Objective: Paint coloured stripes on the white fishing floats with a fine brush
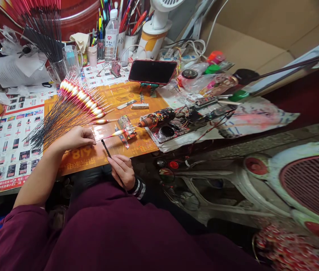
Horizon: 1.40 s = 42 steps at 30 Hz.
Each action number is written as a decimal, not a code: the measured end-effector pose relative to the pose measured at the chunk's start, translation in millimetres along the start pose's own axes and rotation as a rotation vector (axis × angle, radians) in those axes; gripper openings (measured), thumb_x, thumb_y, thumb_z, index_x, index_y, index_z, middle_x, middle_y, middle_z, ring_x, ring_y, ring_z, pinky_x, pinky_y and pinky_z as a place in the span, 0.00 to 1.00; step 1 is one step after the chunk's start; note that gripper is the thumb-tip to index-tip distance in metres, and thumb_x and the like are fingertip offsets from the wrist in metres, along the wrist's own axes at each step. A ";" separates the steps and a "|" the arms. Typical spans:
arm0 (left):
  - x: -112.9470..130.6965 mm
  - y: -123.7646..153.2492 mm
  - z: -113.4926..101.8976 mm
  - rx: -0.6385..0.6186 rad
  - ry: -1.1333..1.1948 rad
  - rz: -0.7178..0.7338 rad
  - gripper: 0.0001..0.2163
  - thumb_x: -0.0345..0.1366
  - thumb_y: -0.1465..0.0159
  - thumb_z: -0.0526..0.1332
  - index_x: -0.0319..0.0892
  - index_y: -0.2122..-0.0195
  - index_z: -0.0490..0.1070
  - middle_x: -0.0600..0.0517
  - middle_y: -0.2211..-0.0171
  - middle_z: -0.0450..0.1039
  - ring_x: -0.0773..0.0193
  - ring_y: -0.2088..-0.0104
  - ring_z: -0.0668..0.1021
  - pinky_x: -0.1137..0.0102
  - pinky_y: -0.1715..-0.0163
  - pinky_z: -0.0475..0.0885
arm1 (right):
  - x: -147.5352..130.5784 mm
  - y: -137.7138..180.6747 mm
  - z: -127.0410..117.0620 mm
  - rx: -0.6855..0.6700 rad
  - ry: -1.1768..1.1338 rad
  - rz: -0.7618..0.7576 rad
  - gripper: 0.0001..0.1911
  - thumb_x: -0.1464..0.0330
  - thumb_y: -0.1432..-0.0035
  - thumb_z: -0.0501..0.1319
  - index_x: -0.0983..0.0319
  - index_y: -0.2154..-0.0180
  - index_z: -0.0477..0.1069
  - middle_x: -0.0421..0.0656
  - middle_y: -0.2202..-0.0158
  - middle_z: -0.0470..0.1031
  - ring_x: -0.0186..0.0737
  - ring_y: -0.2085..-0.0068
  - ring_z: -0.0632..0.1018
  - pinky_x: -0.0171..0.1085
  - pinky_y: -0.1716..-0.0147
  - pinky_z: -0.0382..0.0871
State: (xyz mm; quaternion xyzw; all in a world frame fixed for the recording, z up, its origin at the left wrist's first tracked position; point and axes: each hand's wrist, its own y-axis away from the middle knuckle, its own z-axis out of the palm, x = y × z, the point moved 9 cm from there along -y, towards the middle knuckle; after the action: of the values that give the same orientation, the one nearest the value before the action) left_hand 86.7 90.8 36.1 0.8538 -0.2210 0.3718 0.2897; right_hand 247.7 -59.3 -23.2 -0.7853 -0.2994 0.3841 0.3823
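My left hand (77,138) is closed in a pinch on the thin stem of a fishing float (116,133), whose white, yellow and red body rests on a small paint-smeared stand (127,126). My right hand (123,168) grips a thin black brush (107,149), its tip pointing up toward the float's stem. A fan of several painted floats (80,99) with dark stems lies on the orange sheet (114,146) just beyond my left hand.
A phone on a stand (152,71), a paint-spattered palette area (173,126), a water bottle (111,34), cups of pens and brushes (128,22), a glass of dark sticks (50,45) and a small fan (155,30) crowd the desk. A floor fan (303,184) lies at right.
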 end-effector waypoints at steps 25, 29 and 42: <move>0.6 -2.3 -0.8 0.039 0.091 0.066 0.08 0.40 0.38 0.68 0.42 0.70 0.80 0.50 0.75 0.79 0.67 0.78 0.74 0.74 0.79 0.64 | 1.5 1.6 0.1 -0.017 -0.029 -0.019 0.34 0.75 0.32 0.58 0.60 0.27 0.62 0.50 0.48 0.84 0.50 0.46 0.82 0.48 0.48 0.81; -0.9 -1.8 -4.8 0.054 0.103 0.077 0.10 0.42 0.38 0.68 0.42 0.71 0.78 0.49 0.74 0.79 0.67 0.79 0.74 0.74 0.79 0.64 | 3.9 2.1 -5.0 0.014 -0.097 -0.009 0.33 0.75 0.33 0.57 0.59 0.28 0.64 0.49 0.49 0.84 0.49 0.48 0.82 0.48 0.50 0.82; -3.2 108.4 -60.8 0.655 -0.086 -0.070 0.09 0.43 0.40 0.69 0.43 0.72 0.79 0.49 0.72 0.82 0.62 0.71 0.80 0.69 0.69 0.71 | 17.3 -18.5 -30.7 0.133 -0.320 0.099 0.26 0.77 0.34 0.58 0.55 0.38 0.75 0.45 0.55 0.87 0.47 0.54 0.85 0.50 0.55 0.84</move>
State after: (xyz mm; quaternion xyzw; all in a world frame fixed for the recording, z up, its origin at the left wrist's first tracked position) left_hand -10.4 51.8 103.2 0.9236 -0.0721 0.3765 0.0026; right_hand 279.1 -47.7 -1.7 -0.7010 -0.2914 0.5413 0.3614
